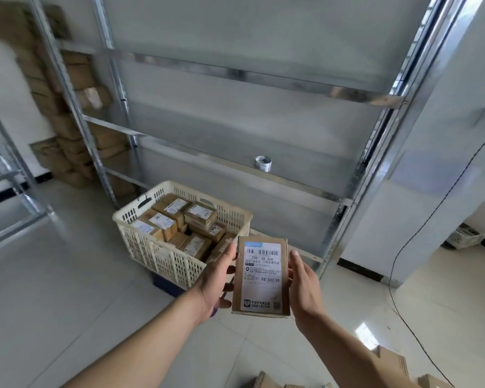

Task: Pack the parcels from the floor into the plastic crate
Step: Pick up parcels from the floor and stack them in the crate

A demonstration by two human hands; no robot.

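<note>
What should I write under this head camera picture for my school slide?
Both hands, left hand and right hand, hold a labelled parcel near the parcel-filled plastic crate.

Floor (67, 275): I see pale tiles.
Far centre: cream crate (163, 256).
Near right: brown parcels (389, 362).
Shelf (263, 175): tape roll (263, 163).

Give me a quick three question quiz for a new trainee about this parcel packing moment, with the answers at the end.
1. True or false: the held parcel is already inside the plastic crate.
2. Which hands hold the parcel? A) left hand only B) right hand only C) both
3. Fill in: the roll of tape sits on a bar of the metal ____.

Key
1. False; it is held up in front of the crate.
2. C; the left hand grips its left edge, the right hand its right edge.
3. Rack.
</note>
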